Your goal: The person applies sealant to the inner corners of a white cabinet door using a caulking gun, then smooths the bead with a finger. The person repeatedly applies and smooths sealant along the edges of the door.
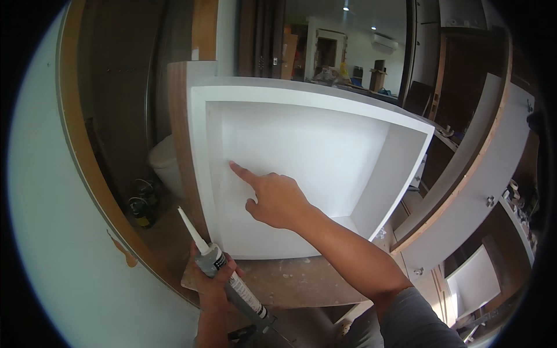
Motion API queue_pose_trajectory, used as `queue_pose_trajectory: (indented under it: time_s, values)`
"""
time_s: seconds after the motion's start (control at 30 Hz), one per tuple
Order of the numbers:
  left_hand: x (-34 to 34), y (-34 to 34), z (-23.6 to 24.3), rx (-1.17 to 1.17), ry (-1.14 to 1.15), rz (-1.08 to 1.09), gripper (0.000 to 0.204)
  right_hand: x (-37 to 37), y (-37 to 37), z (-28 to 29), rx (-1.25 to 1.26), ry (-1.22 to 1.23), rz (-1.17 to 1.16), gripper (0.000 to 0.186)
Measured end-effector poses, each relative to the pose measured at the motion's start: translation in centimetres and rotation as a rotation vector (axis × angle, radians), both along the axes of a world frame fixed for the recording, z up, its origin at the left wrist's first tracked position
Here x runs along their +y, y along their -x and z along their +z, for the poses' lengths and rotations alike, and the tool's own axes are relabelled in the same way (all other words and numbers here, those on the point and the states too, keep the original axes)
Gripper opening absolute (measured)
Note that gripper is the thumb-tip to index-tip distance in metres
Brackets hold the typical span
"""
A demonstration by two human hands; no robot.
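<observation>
In my left hand (210, 283) is a caulking gun (255, 316) loaded with a sealant cartridge (245, 296); the fingers wrap round its front end. Its pale tapered nozzle (191, 227) points up and to the left. A white open-fronted cabinet box (313, 97) stands in front of me, with a wood-grain strip along its left side. My right hand (278, 198) reaches in front of the box with nothing in it. Its index finger is stretched toward the inner left corner, the thumb stands apart and the other fingers are curled. Whether the fingertip touches the panel, I cannot tell.
Under the box is a worn brown board (290, 284). A wooden door frame (96, 168) rises at the left, with dark cans (140, 211) and a white toilet (165, 162) beyond it. Grey panels (464, 191) with hinges lean at the right.
</observation>
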State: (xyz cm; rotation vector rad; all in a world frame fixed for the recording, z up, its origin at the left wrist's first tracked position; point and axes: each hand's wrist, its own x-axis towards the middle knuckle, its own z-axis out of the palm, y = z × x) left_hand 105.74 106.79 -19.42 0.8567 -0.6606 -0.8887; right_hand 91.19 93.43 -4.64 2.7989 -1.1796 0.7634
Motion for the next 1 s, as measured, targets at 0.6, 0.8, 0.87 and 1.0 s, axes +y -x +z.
queue_pose_trajectory:
  time_s: [0.6,0.8,0.87,1.0]
  values:
    - [5.0,8.1,7.6,-0.29,0.248,0.068,0.089,3.0,34.7,-19.3,-0.466,-0.122,-0.571,0.038]
    - [7.8,14.6,10.4,-0.28,0.287,0.038,0.099,0.3,33.9,-22.8,-0.511,-0.075,-0.747,0.02]
    - [8.1,15.9,10.5,-0.297,0.3,-0.032,0.101,0.1,34.4,-22.9,-0.562,-0.081,-0.702,0.017]
    - [7.4,16.8,10.3,-0.199,0.366,-0.42,0.095,0.3,34.7,-22.5,-0.584,-0.129,-0.69,0.013]
